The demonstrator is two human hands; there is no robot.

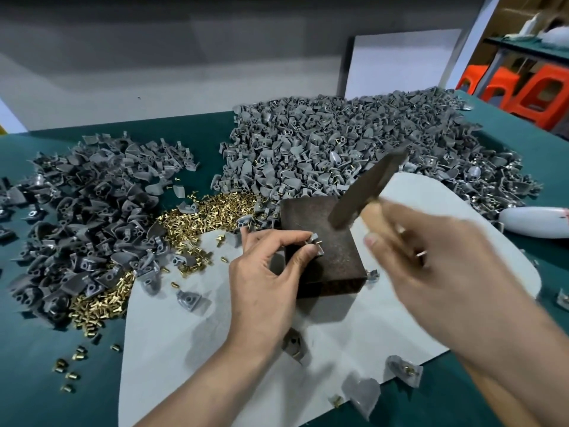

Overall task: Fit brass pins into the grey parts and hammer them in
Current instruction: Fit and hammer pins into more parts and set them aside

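- Step in hand: hammering. One grey part stands on the dark metal block, which rests on a pale sheet about mid-table, towards the near edge.
- The left hand pinches this part between thumb and fingertips at the block's left side; a brass pin shows in it, head not yet flush as far as I can judge.
- The right hand, blurred by motion, has its fingers curled round the wooden handle of the hammer; the head hangs tilted above the block's far right corner, apart from the part.
- Loose brass pins lie in a heap left of the block; grey parts fill a large heap towards the table's far right corner and a second heap along the left edge of the green table.
- Next move, as I judge it: a short, square blow on the pin head, the part held upright and the left fingertips kept low and clear of the face, since they sit just beside the pin.
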